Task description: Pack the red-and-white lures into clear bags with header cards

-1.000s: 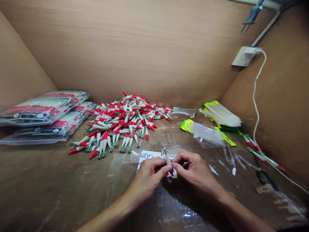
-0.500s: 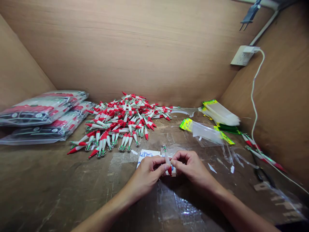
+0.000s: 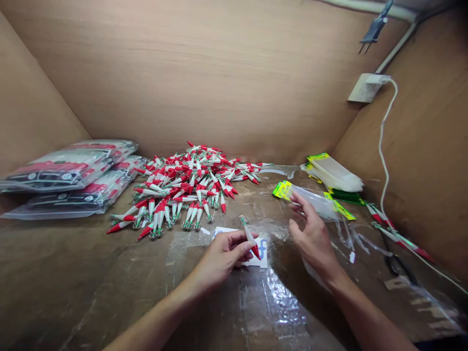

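Between the thumb and fingers of my left hand (image 3: 228,250) is a squid jig (image 3: 250,236), white with a red tip and a green hook crown at its far end. It tilts above a white card (image 3: 262,253) with blue lettering, partly hidden by that hand. My right hand (image 3: 310,234) is raised with fingers apart, beside the clear bags with yellow-green headers (image 3: 282,189); I see nothing in it. A large pile of similar red and white jigs (image 3: 193,180) lies beyond my left hand.
Filled plastic packs (image 3: 58,170) are stacked at the left. At the right are more header bags (image 3: 336,173), a few jigs (image 3: 402,239), dark-handled scissors (image 3: 400,268) and a white cord (image 3: 382,146) running down from the wall outlet (image 3: 367,87). Plastic scraps (image 3: 352,257) litter the table.
My right hand has let go of the jig and moved away to the right and forward, its fingers opening. My left hand still holds the jig, now tilted more.
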A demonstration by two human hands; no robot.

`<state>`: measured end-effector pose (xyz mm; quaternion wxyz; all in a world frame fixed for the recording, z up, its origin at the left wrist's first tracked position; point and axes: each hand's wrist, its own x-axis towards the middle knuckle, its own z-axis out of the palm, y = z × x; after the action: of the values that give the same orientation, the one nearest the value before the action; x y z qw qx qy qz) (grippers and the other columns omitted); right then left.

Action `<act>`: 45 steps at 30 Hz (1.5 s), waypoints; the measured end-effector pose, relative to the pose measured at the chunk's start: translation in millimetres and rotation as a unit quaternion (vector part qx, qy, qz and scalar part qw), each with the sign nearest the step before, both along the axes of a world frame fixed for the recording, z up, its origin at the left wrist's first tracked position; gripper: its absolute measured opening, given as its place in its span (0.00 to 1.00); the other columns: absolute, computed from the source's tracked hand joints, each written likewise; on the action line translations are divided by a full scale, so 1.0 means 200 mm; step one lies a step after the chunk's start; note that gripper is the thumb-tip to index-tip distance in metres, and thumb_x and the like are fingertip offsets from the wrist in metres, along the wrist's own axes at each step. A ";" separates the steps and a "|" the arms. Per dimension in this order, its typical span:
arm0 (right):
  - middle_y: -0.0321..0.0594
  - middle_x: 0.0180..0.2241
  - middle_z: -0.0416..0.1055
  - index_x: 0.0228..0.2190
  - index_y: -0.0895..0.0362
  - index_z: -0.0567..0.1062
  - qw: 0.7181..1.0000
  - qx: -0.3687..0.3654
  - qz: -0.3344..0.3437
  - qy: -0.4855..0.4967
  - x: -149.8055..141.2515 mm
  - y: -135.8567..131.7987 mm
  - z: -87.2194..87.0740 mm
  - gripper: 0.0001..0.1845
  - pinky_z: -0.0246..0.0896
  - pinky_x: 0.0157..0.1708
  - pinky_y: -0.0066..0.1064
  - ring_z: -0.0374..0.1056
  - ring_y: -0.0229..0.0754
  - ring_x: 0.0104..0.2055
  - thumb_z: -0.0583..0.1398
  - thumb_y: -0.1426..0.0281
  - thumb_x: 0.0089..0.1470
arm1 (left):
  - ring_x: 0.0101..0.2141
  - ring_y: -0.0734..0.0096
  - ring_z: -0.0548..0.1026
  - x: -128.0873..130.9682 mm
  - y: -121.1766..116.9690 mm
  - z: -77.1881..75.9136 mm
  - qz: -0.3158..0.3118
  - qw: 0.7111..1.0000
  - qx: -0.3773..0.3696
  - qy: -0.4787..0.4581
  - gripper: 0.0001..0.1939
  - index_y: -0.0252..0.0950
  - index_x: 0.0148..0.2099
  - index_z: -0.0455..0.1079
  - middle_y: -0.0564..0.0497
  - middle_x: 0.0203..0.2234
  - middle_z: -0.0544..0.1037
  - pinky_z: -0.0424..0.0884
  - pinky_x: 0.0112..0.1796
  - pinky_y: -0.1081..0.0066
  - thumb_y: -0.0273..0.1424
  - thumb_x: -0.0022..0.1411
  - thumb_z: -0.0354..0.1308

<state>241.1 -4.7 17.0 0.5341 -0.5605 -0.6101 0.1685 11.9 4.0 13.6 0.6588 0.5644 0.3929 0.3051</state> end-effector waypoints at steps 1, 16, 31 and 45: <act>0.43 0.53 0.73 0.56 0.52 0.71 1.000 -0.003 0.015 -0.017 -0.01 -0.01 0.01 0.24 0.63 0.52 0.36 0.70 0.45 0.52 0.59 0.73 0.58 | 0.27 0.74 0.70 0.00 0.00 0.00 0.003 1.000 -0.004 0.003 0.18 0.34 0.50 0.76 0.47 0.34 0.79 0.59 0.27 0.76 0.40 0.64 0.61; 0.36 0.30 0.76 0.30 0.54 0.79 0.975 -0.080 0.173 -0.110 -0.17 -0.13 0.02 0.07 0.60 0.33 0.30 0.70 0.39 0.30 0.61 0.71 0.58 | 0.34 0.66 0.72 0.01 -0.03 0.00 0.005 0.985 0.169 0.045 0.10 0.34 0.37 0.78 0.51 0.30 0.78 0.64 0.37 0.72 0.33 0.66 0.58; 0.37 0.30 0.77 0.32 0.57 0.79 0.953 -0.203 0.214 0.074 -0.16 -0.12 0.04 0.13 0.61 0.34 0.28 0.69 0.40 0.32 0.60 0.62 0.61 | 0.32 0.69 0.72 0.02 -0.04 0.02 -0.015 0.995 0.098 0.001 0.12 0.33 0.39 0.78 0.50 0.31 0.78 0.64 0.34 0.73 0.36 0.66 0.60; 0.41 0.39 0.80 0.44 0.54 0.81 0.934 -0.205 0.252 0.151 -0.19 -0.12 0.03 0.14 0.67 0.41 0.33 0.74 0.45 0.41 0.62 0.62 0.60 | 0.29 0.69 0.73 0.02 -0.02 0.01 0.061 0.997 -0.003 -0.050 0.24 0.34 0.51 0.76 0.49 0.30 0.76 0.69 0.28 0.74 0.45 0.60 0.66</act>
<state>203.3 -28.5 23.5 0.4337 -0.4535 -0.5958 0.5013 15.1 0.7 15.7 0.6597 0.5211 0.3940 0.3715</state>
